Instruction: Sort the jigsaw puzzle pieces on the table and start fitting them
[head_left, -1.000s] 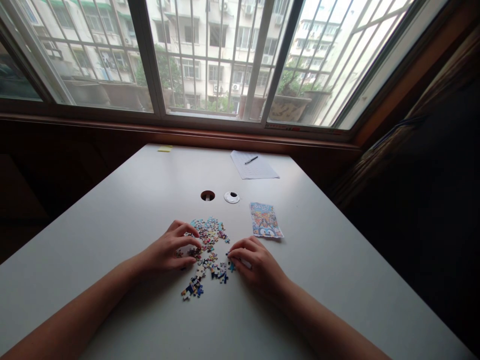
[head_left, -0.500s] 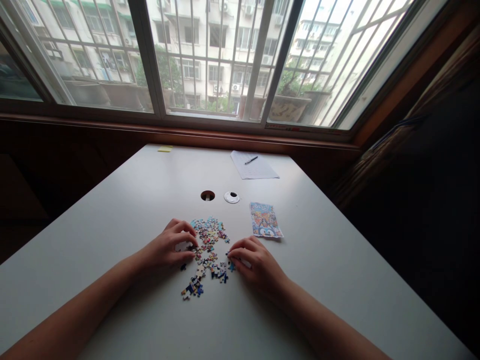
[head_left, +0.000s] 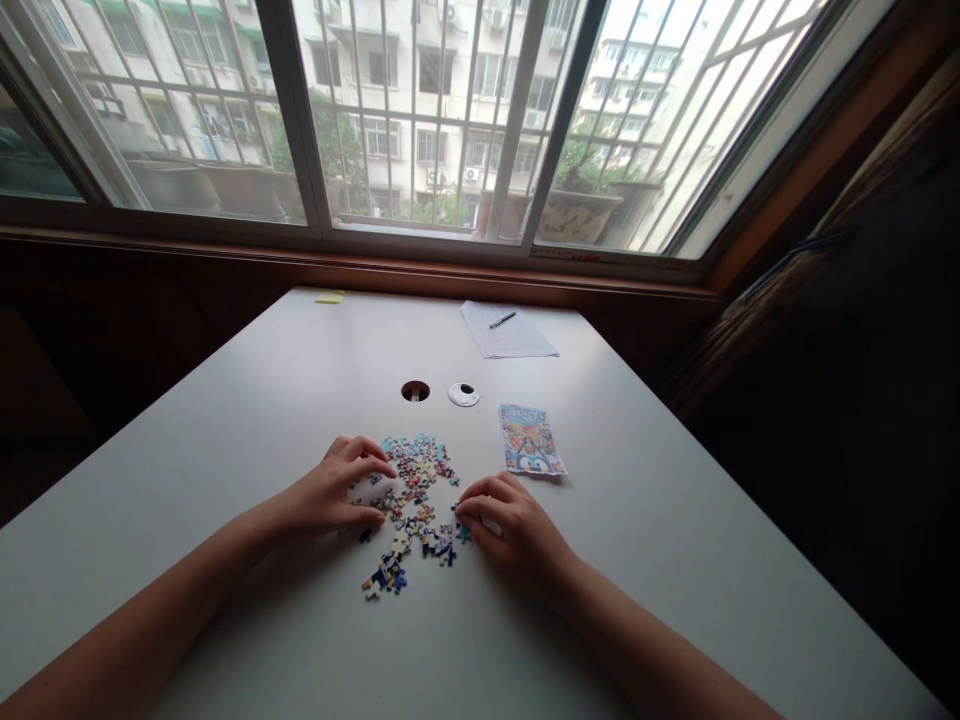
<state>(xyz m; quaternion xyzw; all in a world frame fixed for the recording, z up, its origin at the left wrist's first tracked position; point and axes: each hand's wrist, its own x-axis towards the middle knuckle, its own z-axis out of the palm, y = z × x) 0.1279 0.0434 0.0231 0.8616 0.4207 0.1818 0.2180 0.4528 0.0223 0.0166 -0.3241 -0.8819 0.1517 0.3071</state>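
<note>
Multicoloured puzzle pieces point(head_left: 417, 468) lie spread on table point(head_left: 337, 640), near side of the round hole point(head_left: 415, 391). L hand point(head_left: 334, 492), near-left of hole: grip wide, thumb & fingers apart, pcs between. R hand point(head_left: 517, 522), near-right of hole: grip narrow, fingertips by pcs; can't tell if pinching one.
</note>
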